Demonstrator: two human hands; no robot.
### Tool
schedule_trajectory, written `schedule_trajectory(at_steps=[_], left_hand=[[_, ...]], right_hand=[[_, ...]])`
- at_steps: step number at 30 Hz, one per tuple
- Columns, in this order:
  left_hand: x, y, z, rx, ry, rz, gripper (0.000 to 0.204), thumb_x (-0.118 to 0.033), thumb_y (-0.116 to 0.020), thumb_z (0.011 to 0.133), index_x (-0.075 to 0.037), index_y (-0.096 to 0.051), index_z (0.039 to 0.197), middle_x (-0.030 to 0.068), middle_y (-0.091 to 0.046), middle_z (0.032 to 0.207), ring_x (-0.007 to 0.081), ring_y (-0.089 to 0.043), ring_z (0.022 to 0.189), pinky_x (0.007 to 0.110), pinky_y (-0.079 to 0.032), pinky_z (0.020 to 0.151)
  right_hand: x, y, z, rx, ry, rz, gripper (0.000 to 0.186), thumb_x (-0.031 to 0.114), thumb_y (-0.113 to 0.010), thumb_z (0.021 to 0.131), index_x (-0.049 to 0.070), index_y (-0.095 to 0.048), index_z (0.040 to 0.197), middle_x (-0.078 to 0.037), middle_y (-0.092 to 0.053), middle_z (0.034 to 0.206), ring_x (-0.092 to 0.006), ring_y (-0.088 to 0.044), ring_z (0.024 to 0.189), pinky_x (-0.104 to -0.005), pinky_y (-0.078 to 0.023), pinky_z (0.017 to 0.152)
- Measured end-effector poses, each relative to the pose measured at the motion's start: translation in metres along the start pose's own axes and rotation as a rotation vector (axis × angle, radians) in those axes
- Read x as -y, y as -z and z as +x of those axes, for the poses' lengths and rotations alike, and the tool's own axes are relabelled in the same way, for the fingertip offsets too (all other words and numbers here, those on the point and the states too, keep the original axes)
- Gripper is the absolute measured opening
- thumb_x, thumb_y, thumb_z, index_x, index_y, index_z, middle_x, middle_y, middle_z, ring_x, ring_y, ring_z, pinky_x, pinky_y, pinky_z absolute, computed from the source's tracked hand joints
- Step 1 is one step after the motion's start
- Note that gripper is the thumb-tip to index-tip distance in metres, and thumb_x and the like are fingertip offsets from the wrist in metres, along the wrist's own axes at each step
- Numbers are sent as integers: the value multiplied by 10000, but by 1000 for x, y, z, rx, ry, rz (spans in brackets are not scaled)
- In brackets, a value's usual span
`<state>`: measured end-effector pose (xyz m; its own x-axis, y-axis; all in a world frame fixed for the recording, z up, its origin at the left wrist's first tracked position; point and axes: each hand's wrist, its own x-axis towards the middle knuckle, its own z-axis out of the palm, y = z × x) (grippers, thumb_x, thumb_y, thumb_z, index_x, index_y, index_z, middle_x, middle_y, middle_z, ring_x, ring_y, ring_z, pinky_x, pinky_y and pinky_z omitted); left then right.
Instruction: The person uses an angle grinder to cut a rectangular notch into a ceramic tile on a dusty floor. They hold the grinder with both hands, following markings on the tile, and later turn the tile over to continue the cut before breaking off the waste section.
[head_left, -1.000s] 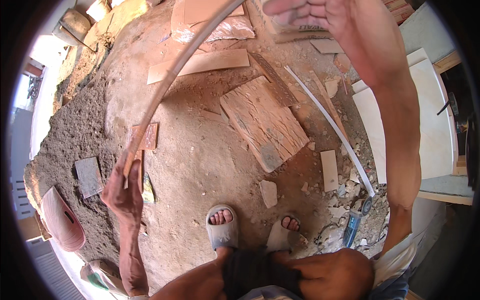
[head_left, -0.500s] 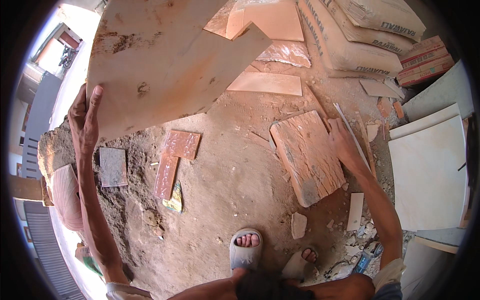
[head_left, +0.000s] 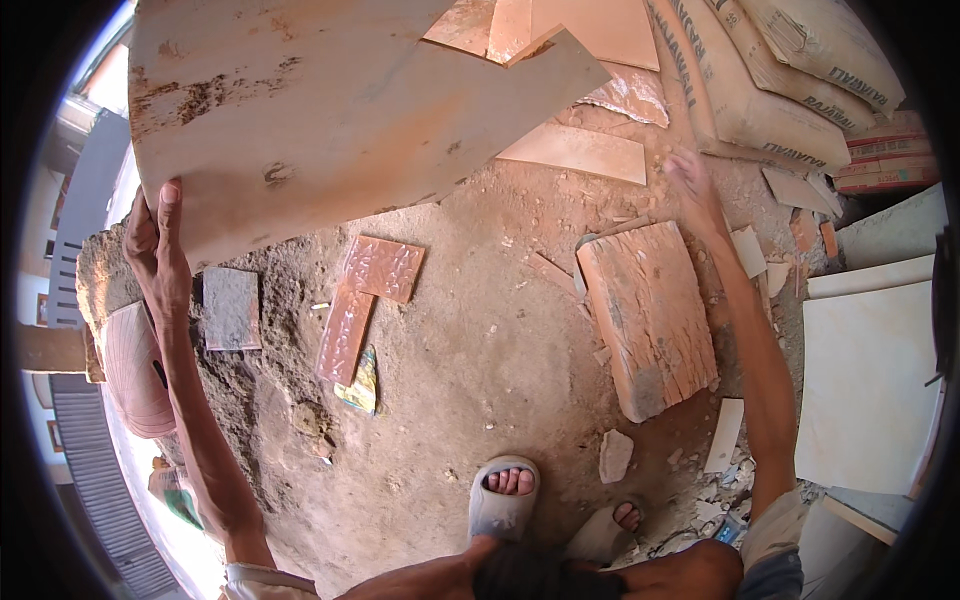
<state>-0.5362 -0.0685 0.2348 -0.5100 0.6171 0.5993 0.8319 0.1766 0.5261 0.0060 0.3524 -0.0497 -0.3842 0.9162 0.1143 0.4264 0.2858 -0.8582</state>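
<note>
My left hand [head_left: 160, 235] grips the left edge of a large pale tile [head_left: 330, 120], thumb on its stained face. The tile is raised and tilted, with a notch cut in its far right edge; its top runs out of view. My right hand [head_left: 692, 185] is stretched forward over the ground, blurred by motion, so its fingers cannot be read. Near it lie a flat tile offcut [head_left: 590, 152] and a thick, rough-faced orange slab [head_left: 655, 315]. The slab lies below and left of that hand, apart from it.
Stacked sacks [head_left: 770, 90] and flat boxes [head_left: 885, 155] stand far right. White tiles [head_left: 865, 380] lean at right. Two reddish-brown tile pieces [head_left: 370, 290] and a dark grey tile [head_left: 231, 308] lie left of centre. Rubble [head_left: 715, 510] is scattered near my sandalled feet [head_left: 505, 495].
My right hand has moved forward, away from beside the orange slab. The thin strips that lay there no longer show. My left hand still holds the tile, which has shifted slightly left in view.
</note>
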Motion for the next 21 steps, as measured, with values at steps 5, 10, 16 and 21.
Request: schedule_trajectory(at_steps=[5, 10, 16, 21], left_hand=[[6, 1, -5, -56, -28, -15, 454, -420, -656, 1161, -21, -749, 1357, 49, -787, 1077, 103, -679, 992, 310, -540, 923], [-12, -10, -6, -25, -97, -88, 402, -376, -686, 1152, 4, -755, 1264, 9, -731, 1009, 85, -603, 913, 272, -489, 872], [-79, 6, -17, -229, 278, -314, 549, -500, -725, 1099, 1, -784, 1315, 15, -781, 1029, 83, -693, 855, 278, -572, 777], [-58, 19, -45, -92, 415, -457, 516, -353, -721, 1117, 17, -705, 1475, 148, -762, 1436, 120, -708, 1272, 257, -560, 1058]], right_hand=[[101, -152, 38, 184, -29, 677, 606, 508, -598, 1161, 121, -485, 1612, -149, -571, 1593, -311, -498, 1533, -519, -457, 1229], [121, -186, 51, 149, -147, 831, 523, 496, -608, 1159, 96, -557, 1491, -136, -632, 1426, -284, -614, 1362, -458, -519, 1157], [170, -95, 36, 6, 17, 582, 516, 477, -667, 1135, 40, -618, 1405, -104, -693, 1313, -194, -655, 1233, -359, -531, 1094], [208, -12, -15, -239, 39, 656, 490, 440, -718, 1108, 4, -685, 1329, -46, -701, 1184, -147, -610, 1094, -303, -500, 983]])
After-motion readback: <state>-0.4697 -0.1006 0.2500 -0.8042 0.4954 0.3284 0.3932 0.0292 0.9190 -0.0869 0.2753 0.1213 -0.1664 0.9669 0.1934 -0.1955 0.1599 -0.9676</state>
